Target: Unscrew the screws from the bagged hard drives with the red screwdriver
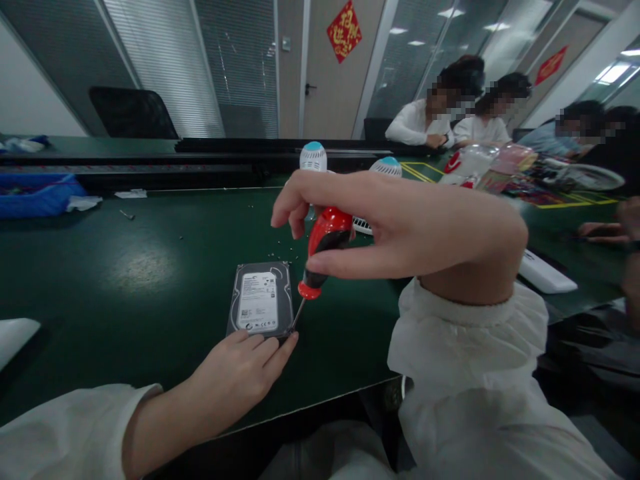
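A silver hard drive (261, 299) with a white label lies flat on the dark green table (125, 280). My left hand (239, 373) rests at its near edge, fingers pressed together against the drive's front corner. My right hand (400, 227) grips the red and black handle of a screwdriver (320, 257) from above. The screwdriver's thin shaft slants down to the drive's near right corner, beside my left fingertips.
Tiny screws (275, 252) lie scattered behind the drive. Two white devices with teal caps (313, 155) stand beyond my right hand. A blue bin (35, 193) sits far left, a white flat object (545, 273) to the right. Several people sit at the far right.
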`<move>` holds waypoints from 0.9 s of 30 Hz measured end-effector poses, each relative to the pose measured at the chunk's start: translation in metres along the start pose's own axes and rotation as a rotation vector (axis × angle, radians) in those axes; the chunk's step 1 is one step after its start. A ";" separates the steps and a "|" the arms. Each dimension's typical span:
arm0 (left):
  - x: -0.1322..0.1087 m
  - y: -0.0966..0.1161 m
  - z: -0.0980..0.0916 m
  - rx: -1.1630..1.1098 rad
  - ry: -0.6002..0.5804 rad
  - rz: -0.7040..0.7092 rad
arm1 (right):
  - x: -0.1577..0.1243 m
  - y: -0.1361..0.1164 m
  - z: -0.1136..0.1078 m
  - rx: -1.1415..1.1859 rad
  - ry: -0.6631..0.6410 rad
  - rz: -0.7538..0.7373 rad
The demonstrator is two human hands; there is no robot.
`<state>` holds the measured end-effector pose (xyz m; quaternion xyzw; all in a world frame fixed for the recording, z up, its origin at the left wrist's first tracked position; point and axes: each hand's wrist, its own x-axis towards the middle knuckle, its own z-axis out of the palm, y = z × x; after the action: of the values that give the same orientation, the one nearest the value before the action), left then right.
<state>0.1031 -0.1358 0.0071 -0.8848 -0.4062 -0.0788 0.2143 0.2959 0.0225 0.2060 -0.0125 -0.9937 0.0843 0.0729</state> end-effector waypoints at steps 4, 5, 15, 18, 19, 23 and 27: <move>0.000 0.000 -0.001 -0.001 -0.001 -0.002 | 0.006 0.000 0.003 -0.056 0.021 0.065; 0.000 0.000 -0.001 -0.004 -0.001 0.001 | 0.006 0.000 0.003 -0.055 0.023 0.074; 0.002 -0.001 -0.003 -0.010 -0.017 0.013 | 0.007 0.004 0.004 -0.010 0.030 0.076; 0.001 -0.001 -0.003 0.000 -0.031 0.013 | 0.008 0.004 0.004 0.017 0.019 0.060; 0.001 -0.001 -0.002 0.003 -0.035 0.013 | 0.008 0.003 0.003 0.042 0.014 0.046; 0.001 -0.001 -0.002 0.000 -0.038 0.012 | 0.009 0.003 0.004 0.071 0.019 0.029; 0.002 -0.001 -0.004 -0.014 -0.057 0.008 | 0.012 0.008 0.008 0.017 0.081 0.031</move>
<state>0.1042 -0.1358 0.0116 -0.8898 -0.4079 -0.0557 0.1967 0.2834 0.0292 0.1990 -0.0306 -0.9889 0.0934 0.1117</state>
